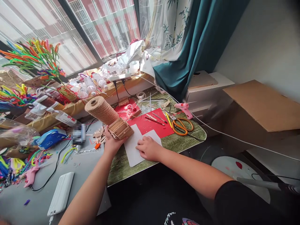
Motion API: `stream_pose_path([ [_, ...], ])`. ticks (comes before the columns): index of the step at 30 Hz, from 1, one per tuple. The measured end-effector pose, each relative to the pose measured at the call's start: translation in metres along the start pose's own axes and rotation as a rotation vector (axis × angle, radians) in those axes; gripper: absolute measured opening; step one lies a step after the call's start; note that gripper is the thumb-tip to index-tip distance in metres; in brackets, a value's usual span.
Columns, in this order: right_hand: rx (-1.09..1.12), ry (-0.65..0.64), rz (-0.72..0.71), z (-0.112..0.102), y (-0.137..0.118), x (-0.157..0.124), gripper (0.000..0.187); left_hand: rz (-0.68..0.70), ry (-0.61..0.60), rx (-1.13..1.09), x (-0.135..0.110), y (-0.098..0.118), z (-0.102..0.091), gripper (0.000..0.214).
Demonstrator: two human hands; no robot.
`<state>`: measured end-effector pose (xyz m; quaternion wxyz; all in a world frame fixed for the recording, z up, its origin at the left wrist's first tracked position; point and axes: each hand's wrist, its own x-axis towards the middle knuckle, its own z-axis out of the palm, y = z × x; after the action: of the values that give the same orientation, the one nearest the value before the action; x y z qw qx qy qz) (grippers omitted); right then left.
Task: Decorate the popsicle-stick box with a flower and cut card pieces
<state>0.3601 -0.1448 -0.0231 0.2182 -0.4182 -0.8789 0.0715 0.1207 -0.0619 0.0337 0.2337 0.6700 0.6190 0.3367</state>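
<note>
My left hand [112, 144] grips a small box built of wooden sticks [120, 128], holding it tilted just above the table. A big spool of brown twine [101, 109] stands right behind that box, leaning against it. My right hand [148, 148] rests knuckles up on a white sheet of paper [133, 149], its fingers curled and pressing the sheet down. The white sheet overlaps a red sheet [150, 125] on the green patterned table top [182, 140].
Orange-handled scissors [182, 126], a pink glue gun [184, 108] and loose sticks [153, 119] lie past the red sheet. Bright pipe cleaners [35, 56] and bottles crowd the windowsill at left. A white power bank [61, 193] lies near left. Cardboard boxes [262, 106] stand right.
</note>
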Motion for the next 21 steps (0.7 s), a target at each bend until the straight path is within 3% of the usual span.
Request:
stream_pose_path([
  [3,0.012,0.001,-0.003,0.001,0.002,0.001,0.018,0.007,-0.031,-0.014,-0.005,0.001,-0.008,0.142],
  [7,0.015,0.0,0.0,0.001,0.003,0.0,0.018,0.068,-0.182,-0.083,-0.011,-0.01,-0.015,0.154],
  [12,0.019,-0.005,0.007,0.002,0.003,0.0,0.019,0.117,-0.222,-0.058,-0.009,-0.029,-0.013,0.134],
  [17,0.026,-0.009,0.023,0.002,0.003,0.001,0.019,0.136,-0.154,-0.064,-0.011,-0.037,-0.008,0.125],
  [21,0.062,0.014,0.007,0.002,0.006,0.0,0.024,0.129,-0.048,-0.052,-0.023,-0.026,0.0,0.127],
])
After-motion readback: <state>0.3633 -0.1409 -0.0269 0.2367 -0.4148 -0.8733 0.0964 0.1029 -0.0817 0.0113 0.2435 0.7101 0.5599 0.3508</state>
